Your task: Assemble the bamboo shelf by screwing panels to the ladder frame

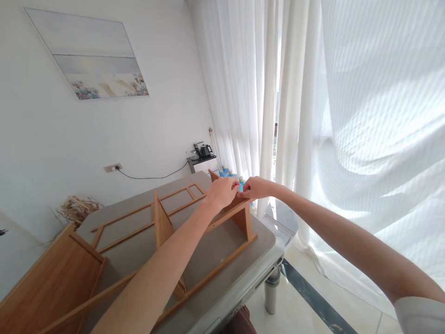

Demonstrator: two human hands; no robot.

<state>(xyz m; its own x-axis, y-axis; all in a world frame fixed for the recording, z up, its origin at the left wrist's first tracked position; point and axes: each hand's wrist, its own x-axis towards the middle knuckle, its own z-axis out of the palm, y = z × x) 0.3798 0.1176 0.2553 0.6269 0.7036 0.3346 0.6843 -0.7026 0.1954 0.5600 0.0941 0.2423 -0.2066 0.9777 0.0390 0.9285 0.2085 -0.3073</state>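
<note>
Item: wooden rack frame [174, 218] on table [267, 241]; I pinch its far end panel [243, 214] with left hand [224, 191] and right hand [256, 188], seating it squarely next.

Smooth wooden rack [167, 222], matt tabletop [222, 250]

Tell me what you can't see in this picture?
- Head view: the left hand and right hand cover the wooden frame end they pinch, hiding anything between the fingers.
- The blue things behind the hands are mostly hidden.
- The kettle is too small for detail.
</note>
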